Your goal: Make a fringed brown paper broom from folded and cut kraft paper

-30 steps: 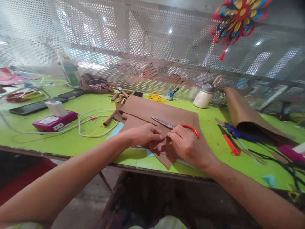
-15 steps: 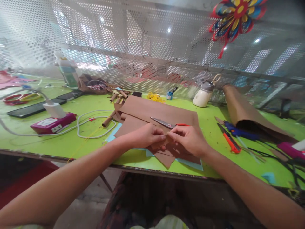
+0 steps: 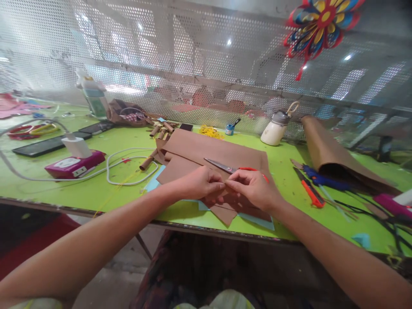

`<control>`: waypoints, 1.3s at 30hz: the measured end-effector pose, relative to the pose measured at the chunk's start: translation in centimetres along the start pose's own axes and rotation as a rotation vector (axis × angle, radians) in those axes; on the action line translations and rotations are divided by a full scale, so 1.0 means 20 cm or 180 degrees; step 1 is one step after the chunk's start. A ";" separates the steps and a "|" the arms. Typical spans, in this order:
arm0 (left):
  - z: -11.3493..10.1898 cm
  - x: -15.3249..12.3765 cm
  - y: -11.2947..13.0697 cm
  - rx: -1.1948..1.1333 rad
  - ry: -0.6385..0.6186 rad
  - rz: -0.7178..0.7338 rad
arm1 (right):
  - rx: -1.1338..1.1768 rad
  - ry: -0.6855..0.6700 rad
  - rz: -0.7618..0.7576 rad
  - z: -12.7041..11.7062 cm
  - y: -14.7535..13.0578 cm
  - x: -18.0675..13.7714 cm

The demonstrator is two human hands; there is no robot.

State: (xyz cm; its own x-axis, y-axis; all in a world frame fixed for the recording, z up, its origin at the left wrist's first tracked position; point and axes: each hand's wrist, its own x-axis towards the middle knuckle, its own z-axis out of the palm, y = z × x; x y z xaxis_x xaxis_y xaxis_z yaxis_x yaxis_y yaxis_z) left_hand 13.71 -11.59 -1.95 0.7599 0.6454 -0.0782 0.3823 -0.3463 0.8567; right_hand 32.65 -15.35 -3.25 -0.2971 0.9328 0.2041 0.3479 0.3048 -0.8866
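Observation:
My left hand (image 3: 207, 184) and my right hand (image 3: 249, 186) meet fingertip to fingertip over brown paper sheets (image 3: 215, 146). Both are closed in a pinch on what looks like a small piece of brown paper, mostly hidden by the fingers. Scissors (image 3: 220, 165) with red handles lie on the sheets just beyond, the handles partly behind my right hand. Light blue paper (image 3: 257, 220) pokes out beneath the brown sheets. Several rolled brown paper tubes (image 3: 147, 162) lie left of the stack.
At left are a purple power socket (image 3: 75, 165) with a white cable, and a phone (image 3: 48, 145). Behind stand a small blue jar (image 3: 229, 129) and a cream bottle (image 3: 273, 131). To the right lie a red utility knife (image 3: 312, 193), a blue glue gun (image 3: 325, 177) and rolled brown paper (image 3: 337, 150).
The hands stay pinched together in nearly the same place, with only slight finger movement. The view has shifted a little; more of the red scissor handle shows behind my right hand.

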 end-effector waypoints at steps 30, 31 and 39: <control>-0.10 -0.02 -0.03 -0.0381 -0.0255 0.0032 | 0.1616 0.0289 0.0384 -0.14 0.05 0.04; -0.10 -0.03 -0.02 -0.0504 -0.0307 0.0148 | 0.1682 0.0268 0.0313 -0.15 0.03 0.04; -0.05 -0.04 0.00 -0.1160 -0.1337 0.0394 | 0.1173 -0.1091 -0.0673 -0.10 -0.02 -0.03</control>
State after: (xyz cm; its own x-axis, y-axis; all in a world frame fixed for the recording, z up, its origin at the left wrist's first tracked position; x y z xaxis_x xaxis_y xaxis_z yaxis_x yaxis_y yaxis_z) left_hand 12.55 -11.35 -1.43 0.9598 0.2630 -0.0983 0.1276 -0.0967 0.9871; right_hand 34.43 -15.72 -2.21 -0.6211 0.7235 0.3014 -0.0673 0.3338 -0.9402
